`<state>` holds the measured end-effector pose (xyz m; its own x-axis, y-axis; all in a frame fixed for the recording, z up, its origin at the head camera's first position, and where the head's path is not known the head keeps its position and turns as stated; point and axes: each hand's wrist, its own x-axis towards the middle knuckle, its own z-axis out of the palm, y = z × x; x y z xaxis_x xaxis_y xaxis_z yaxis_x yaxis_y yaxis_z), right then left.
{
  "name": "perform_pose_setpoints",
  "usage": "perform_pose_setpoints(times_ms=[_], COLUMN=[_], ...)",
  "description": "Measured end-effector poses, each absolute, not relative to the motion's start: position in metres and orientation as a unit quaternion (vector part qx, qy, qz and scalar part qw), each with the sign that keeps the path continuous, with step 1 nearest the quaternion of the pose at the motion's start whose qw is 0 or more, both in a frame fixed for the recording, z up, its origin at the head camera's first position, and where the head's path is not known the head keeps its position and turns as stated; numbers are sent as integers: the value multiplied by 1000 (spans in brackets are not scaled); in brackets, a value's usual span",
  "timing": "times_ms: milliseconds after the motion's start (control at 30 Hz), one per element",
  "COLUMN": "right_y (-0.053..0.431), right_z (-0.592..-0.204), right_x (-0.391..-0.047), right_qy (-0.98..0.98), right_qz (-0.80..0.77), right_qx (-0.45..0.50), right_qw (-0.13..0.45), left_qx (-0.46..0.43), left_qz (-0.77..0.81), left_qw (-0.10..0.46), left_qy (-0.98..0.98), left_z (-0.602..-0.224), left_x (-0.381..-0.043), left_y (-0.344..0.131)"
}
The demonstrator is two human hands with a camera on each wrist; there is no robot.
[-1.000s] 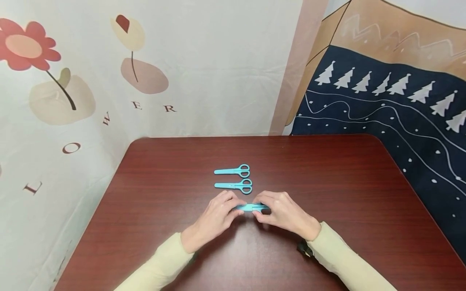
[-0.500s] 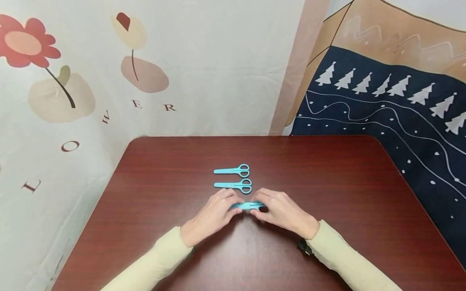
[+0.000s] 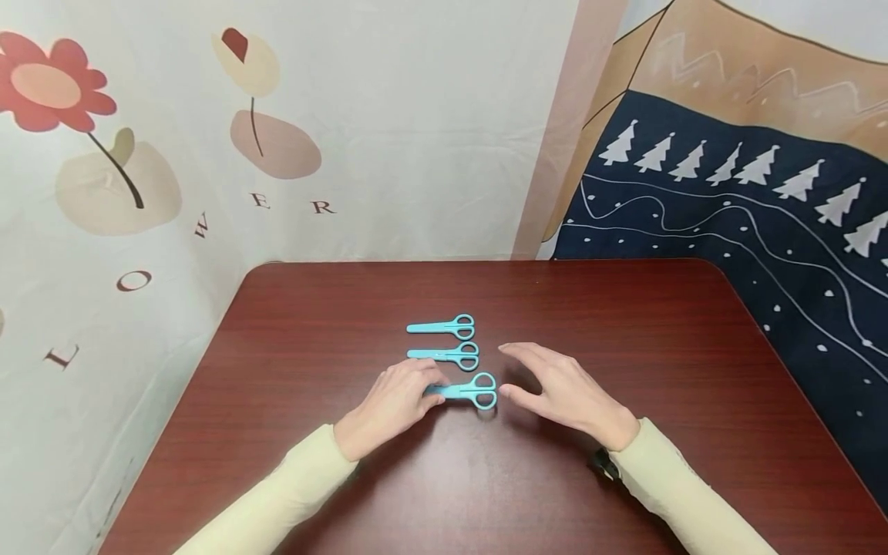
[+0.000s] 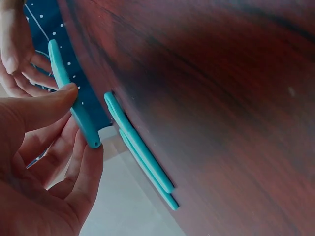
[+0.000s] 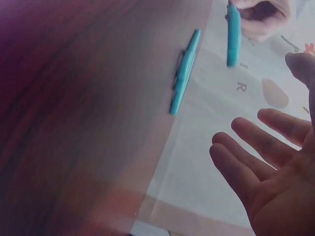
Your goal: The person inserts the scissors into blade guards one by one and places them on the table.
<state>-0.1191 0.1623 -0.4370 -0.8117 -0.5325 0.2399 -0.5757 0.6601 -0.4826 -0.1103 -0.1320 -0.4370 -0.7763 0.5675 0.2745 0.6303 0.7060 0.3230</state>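
Observation:
My left hand [image 3: 390, 405] pinches a pair of light-blue scissors [image 3: 458, 391] by the blade end, thumb on one side and fingers on the other. Its ring handles point right. In the left wrist view the scissors [image 4: 85, 123] appear edge-on, held above the table. My right hand [image 3: 572, 393] is just right of the handles, apart from them, with its fingers spread and holding nothing. Farther back, two matching blue pairs lie flat in parallel: the middle scissors [image 3: 452, 354] and the far scissors [image 3: 437, 327], handles also to the right.
The dark red-brown wooden table [image 3: 312, 324] has rounded far corners. Behind it hangs a pale curtain [image 3: 416, 139] with flowers and letters. A navy cloth [image 3: 666, 208] with white trees hangs at the right.
My right hand has let go of the handle end and moved right, its fingers opening out. My left hand, still gripping the scissors, has shifted slightly left; the handles are now uncovered.

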Motion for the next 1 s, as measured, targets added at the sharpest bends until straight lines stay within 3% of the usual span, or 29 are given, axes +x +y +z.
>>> perform_pose_setpoints(times_ms=[500,1000], right_y=[192,212], right_z=[-436,-438], right_x=[-119,-121], right_qy=[-925,-928], right_qz=[237,233], right_qx=[284,271], right_qw=[84,108], left_qx=[-323,-327], left_qz=[-169,-157], left_qw=[9,-15], left_qy=[-931,-932], left_z=[-440,-448], left_x=[-124,-129], left_y=[-141,-142])
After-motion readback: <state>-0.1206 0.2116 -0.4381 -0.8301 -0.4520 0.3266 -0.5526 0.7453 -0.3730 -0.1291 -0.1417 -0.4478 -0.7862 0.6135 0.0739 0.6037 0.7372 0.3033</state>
